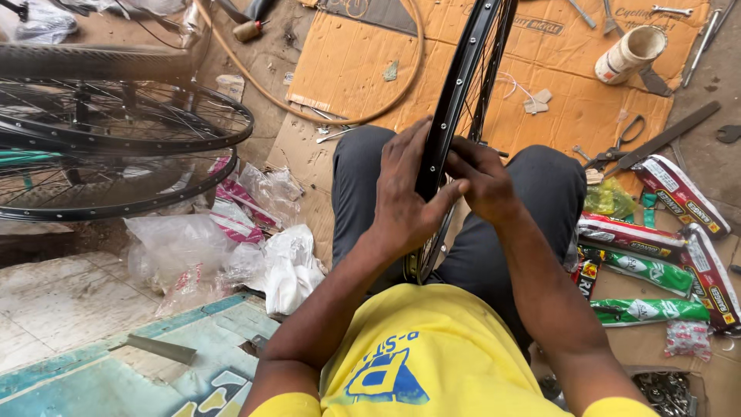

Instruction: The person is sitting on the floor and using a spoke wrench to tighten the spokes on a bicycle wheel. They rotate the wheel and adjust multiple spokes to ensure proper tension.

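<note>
- Left hand (405, 193) wraps the black bicycle rim (455, 116), upright between the knees.
- Right hand (482, 179) pinches its inner edge opposite.
- Step: likely seating rim strip; next needs steady rotation.

A bicycle repair workshop at floor level — spoked wheels (116, 147) stacked at one side, flattened cardboard (540, 85) strewn with scissors (617, 143), spanners (670, 11) and packaged inner tubes (656, 270).
</note>
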